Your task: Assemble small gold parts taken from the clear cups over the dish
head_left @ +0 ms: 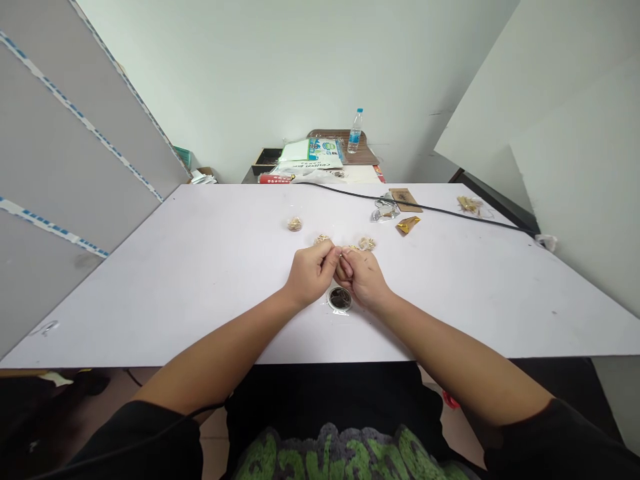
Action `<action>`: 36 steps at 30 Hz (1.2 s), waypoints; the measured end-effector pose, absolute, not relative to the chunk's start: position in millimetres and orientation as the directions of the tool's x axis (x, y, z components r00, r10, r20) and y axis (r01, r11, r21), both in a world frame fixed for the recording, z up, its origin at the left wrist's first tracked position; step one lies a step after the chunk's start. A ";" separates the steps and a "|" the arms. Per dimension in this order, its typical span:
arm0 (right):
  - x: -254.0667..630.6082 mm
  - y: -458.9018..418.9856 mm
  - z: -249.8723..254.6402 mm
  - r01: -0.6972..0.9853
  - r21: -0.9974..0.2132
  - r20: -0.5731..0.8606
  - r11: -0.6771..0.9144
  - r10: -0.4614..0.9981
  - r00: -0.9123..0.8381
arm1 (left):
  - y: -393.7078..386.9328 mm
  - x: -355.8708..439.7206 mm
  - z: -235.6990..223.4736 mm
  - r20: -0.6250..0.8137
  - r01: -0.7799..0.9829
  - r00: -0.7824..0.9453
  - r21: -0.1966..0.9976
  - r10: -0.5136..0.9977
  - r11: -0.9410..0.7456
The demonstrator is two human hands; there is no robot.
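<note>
My left hand (311, 272) and my right hand (366, 273) meet above the middle of the white table, thumbs and fingertips pinched together. Whatever lies between the fingertips is too small to name. Just below them on the table is a round dark disc (341, 298) with a clear rim. Beyond the hands sit small clear containers of gold-coloured bits: one at the left (295, 224), one partly covered by my left hand (323, 239), and one beyond my right hand (367, 243). More gold bits (353, 247) show between the hands.
A black cable (345, 194) crosses the table's far side. Near it lie a clear plastic bag (385, 211), a brown card (406, 199), a gold packet (408, 225) and a yellowish bundle (469, 204). A water bottle (355, 132) stands behind the table; a partition (75, 153) rises left.
</note>
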State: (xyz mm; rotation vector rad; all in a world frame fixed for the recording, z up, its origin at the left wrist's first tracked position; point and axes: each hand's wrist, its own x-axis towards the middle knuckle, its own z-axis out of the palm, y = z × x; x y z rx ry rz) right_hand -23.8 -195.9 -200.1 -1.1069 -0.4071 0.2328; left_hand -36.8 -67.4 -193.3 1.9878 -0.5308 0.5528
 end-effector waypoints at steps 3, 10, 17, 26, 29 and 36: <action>-24.5 -194.7 -200.6 0.012 -0.898 0.196 0.439 0.377 0.905 | -68.0 -36.4 -193.6 0.632 -0.617 0.762 0.641 -0.141 -0.457; -26.1 -193.9 -200.2 -0.032 -0.897 0.165 0.440 0.402 0.901 | -67.7 -35.9 -192.7 0.692 -0.656 0.710 0.581 -0.132 -0.482; -27.6 -193.9 -196.0 -0.162 -0.864 0.093 0.477 0.467 0.879 | -66.6 -35.0 -196.6 0.625 -0.609 0.772 0.672 -0.120 -0.421; -23.1 -194.7 -198.9 -0.234 -0.842 0.064 0.486 0.521 0.851 | -65.6 -33.3 -198.4 0.554 -0.564 0.821 0.754 -0.133 -0.336; -20.8 -196.2 -199.1 -0.178 -0.866 0.090 0.467 0.496 0.863 | -63.8 -31.5 -197.9 0.561 -0.573 0.816 0.754 -0.139 -0.321; -14.9 -205.2 -197.0 0.192 -0.950 0.277 0.246 0.377 0.884 | -55.5 -27.0 -192.4 0.627 -0.607 0.775 0.705 -0.079 -0.368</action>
